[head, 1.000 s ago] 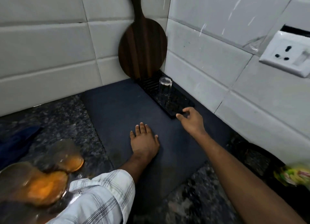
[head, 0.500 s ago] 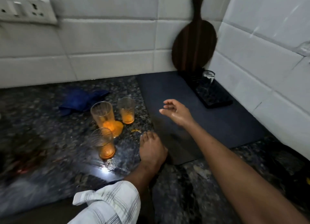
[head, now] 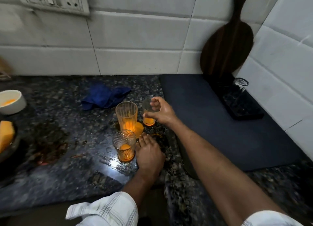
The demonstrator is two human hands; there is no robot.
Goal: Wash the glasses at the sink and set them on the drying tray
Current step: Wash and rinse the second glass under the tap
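A dark speckled bench [head: 50,158] under white tiles. At far left sits a white bowl [head: 11,101], then a crumpled blue cloth [head: 103,97]. Mid-bench stand three dirty glasses with orange dregs: a dotted glass [head: 124,146], a tall glass [head: 126,116] and a small glass [head: 149,115]. The left hand [head: 149,156] lies flat, fingers together, beside the dotted glass. The right hand [head: 160,112] curls loosely around the small glass's rim, not clearly gripping. Wet glass is slippery and fragile; grasp mid-wall. At right, a clean glass [head: 239,86] stands inverted on the black tray [head: 243,110].

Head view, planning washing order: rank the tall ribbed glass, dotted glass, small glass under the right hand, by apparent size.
1. Tall ribbed glass
2. Dotted glass, though it sits nearer the camera
3. Small glass, partly hidden by the right hand
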